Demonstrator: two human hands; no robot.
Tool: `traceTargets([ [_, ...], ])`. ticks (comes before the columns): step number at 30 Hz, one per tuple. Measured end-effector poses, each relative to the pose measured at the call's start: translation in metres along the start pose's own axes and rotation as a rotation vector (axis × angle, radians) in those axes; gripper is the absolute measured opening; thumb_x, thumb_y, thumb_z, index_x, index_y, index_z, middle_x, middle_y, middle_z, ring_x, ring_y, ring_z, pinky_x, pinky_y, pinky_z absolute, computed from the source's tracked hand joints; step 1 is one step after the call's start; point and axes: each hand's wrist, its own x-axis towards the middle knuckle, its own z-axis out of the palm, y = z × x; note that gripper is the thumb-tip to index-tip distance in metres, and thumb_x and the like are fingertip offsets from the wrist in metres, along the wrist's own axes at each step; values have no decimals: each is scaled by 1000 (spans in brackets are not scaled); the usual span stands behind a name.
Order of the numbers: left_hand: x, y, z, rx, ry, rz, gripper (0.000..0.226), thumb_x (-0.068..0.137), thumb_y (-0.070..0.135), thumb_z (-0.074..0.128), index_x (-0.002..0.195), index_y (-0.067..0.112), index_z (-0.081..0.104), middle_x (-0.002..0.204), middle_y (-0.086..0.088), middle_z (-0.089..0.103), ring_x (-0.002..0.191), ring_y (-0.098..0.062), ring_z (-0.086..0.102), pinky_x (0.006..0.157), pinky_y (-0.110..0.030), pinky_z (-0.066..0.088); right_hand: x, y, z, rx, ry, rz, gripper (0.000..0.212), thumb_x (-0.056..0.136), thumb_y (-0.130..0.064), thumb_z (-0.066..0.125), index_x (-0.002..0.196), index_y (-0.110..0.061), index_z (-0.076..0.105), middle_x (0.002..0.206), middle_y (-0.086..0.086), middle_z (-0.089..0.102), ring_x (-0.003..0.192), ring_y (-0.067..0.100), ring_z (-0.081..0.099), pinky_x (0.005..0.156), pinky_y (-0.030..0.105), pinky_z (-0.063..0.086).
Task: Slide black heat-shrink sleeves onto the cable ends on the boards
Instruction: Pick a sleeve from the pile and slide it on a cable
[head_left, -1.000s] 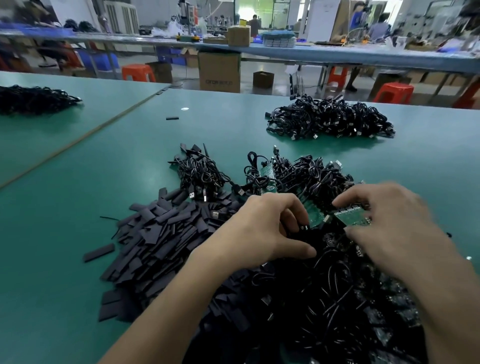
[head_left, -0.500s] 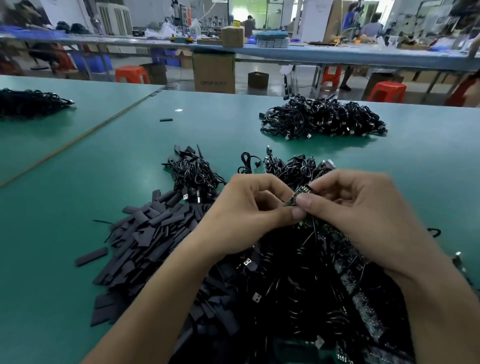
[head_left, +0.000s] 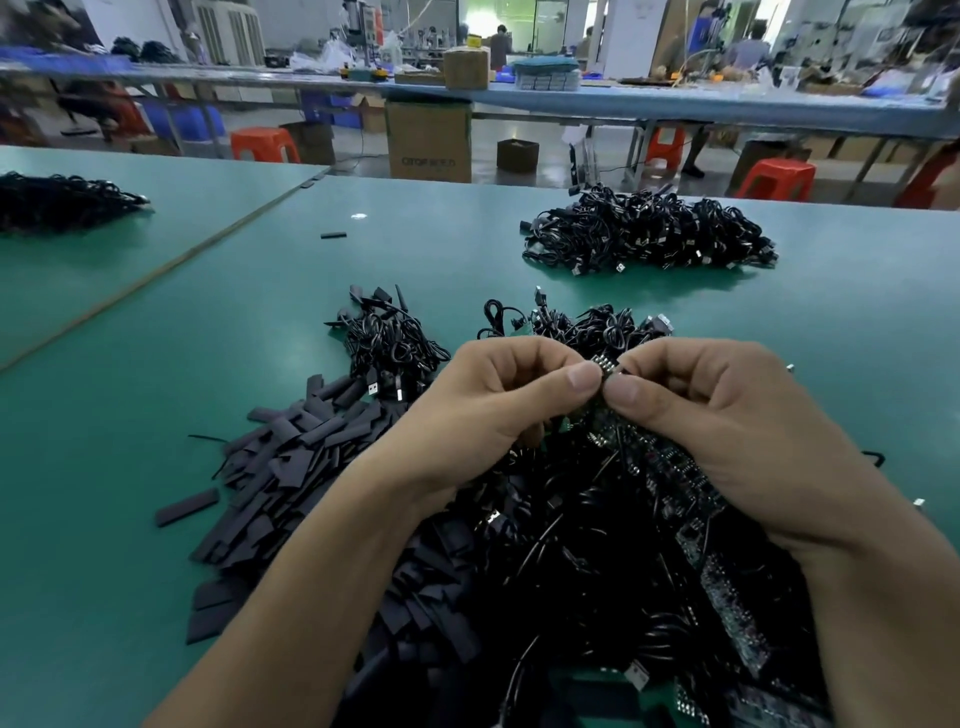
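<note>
My left hand (head_left: 498, 400) and my right hand (head_left: 727, 415) meet above a heap of black cables with small green boards (head_left: 597, 545). Both pinch one small board (head_left: 607, 366) between thumb and fingers; its dark top edge shows between the two thumbs. Whether a sleeve sits on it is hidden by my fingers. A pile of flat black heat-shrink sleeves (head_left: 291, 467) lies on the green table to the left of my left forearm.
A small bundle of cables with USB plugs (head_left: 389, 343) lies beyond the sleeves. A large cable heap (head_left: 649, 234) sits at the far right, another (head_left: 57, 200) at the far left. One loose sleeve (head_left: 332, 235) lies far back. The green table (head_left: 130, 364) has a seam on the left.
My hands rose from the cable heap and came together. A second ago the right hand held a green board low in the pile; both hands now pinch a board higher up.
</note>
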Motion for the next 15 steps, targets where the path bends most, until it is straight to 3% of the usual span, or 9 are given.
traceTargets([
  [5,0,-1,2,-91,-35,5,14,88,28,67,75,25,72,67,11,57,62,-4,48,61,-16,42,1,2,-3,40,-34,-28,18,76,-38,70,82,-22,74,71,-9,64,69,1,55,65,12,45],
  [11,-1,-3,5,-196,-102,-26,13,90,26,66,80,22,74,71,8,63,64,-5,56,63,-17,47,-2,3,-9,103,-118,-46,21,82,-34,76,86,-14,73,76,-1,65,74,9,56,68,15,47],
  [15,0,-2,4,-279,-15,8,18,88,31,65,73,24,70,71,6,64,65,-6,58,63,-18,50,0,4,-6,-17,63,-32,17,78,-39,73,83,-23,74,68,-11,65,63,0,55,62,10,44],
])
